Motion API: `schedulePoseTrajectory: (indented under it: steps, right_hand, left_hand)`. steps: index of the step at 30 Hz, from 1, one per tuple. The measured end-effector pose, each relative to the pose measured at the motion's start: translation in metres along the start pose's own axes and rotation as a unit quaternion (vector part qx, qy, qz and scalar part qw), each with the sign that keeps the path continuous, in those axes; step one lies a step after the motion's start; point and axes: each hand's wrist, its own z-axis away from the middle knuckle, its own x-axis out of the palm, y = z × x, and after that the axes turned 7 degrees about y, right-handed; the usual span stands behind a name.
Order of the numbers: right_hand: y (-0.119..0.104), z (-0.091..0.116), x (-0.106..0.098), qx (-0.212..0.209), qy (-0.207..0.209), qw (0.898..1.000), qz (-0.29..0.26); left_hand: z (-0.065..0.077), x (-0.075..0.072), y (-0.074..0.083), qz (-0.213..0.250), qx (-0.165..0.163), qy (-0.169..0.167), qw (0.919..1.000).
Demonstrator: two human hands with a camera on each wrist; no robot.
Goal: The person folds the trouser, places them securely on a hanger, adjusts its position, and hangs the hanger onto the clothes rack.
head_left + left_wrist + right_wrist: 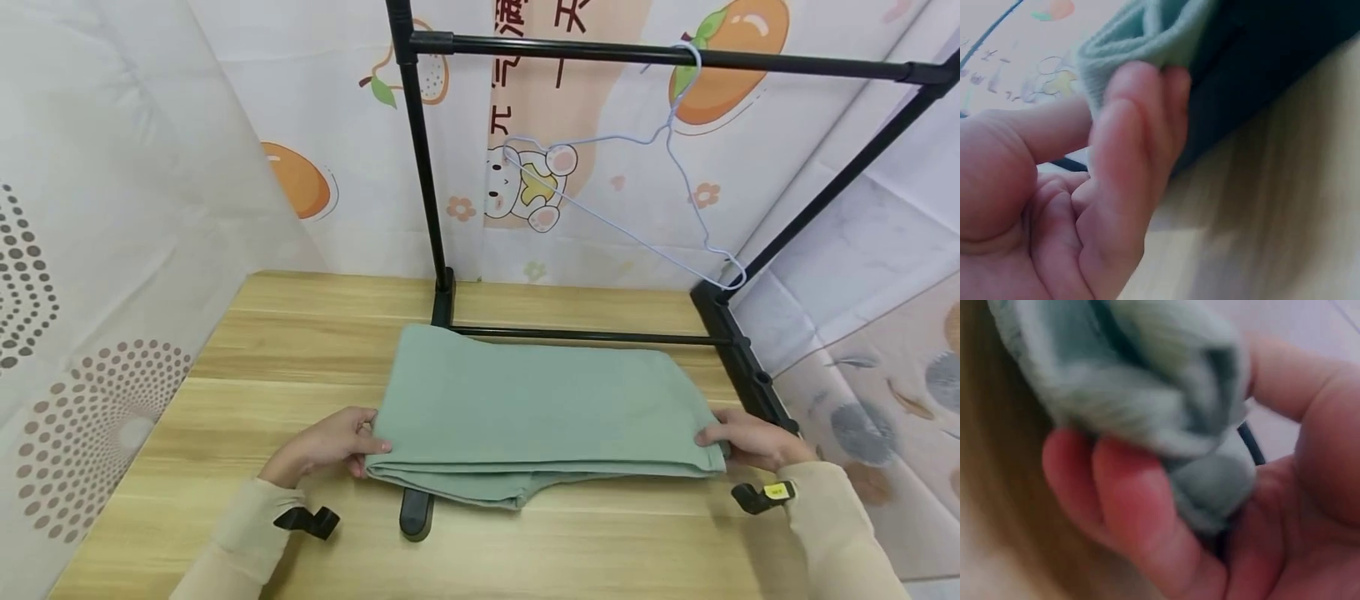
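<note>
A pair of sage-green trousers (540, 404), folded lengthwise into a long band, spans between my two hands over the table. At the left end, my left hand (337, 442) pinches the folded edge, thumb on top and fingers underneath. Its wrist view shows the layered cloth (1141, 44) between thumb and fingertips. My right hand (757, 437) grips the other end near the lower corner, thumb on the upper face. In the right wrist view, bunched layers of the fabric (1129, 381) sit between thumb and curled fingers. A crotch-like bulge hangs along the near edge.
A black rack (420, 158) stands on the wooden table (300, 333) behind the trousers, its left foot (416, 512) partly under them. From the top bar hangs a pale blue wire hanger (611, 137), tilted. Printed cloth sheets (337, 100) enclose the back and sides.
</note>
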Motion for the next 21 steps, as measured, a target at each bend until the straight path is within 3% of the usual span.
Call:
schedulePoseTrajectory:
  steps: [6, 12, 16, 21]
  right_hand:
    - [0.000, 0.002, 0.006, 0.027, 0.053, 0.993, 0.103]
    - [-0.014, 0.003, 0.009, 0.051, 0.107, 0.974, 0.192]
    - [-0.027, -0.003, 0.009, 0.051, 0.142, 0.963, 0.223]
    - [-0.038, -0.020, 0.010, 0.032, 0.181, 0.952, 0.243]
  left_hand:
    - [-0.003, 0.002, -0.004, -0.014, -0.013, -0.020, 0.9996]
    - [-0.014, 0.000, -0.005, 0.008, -0.018, -0.021, 0.9996]
    - [-0.032, -0.007, 0.000, 0.043, -0.040, 0.022, 0.9980]
    - [-0.061, -0.017, 0.008, 0.066, -0.075, 0.110, 0.9890]
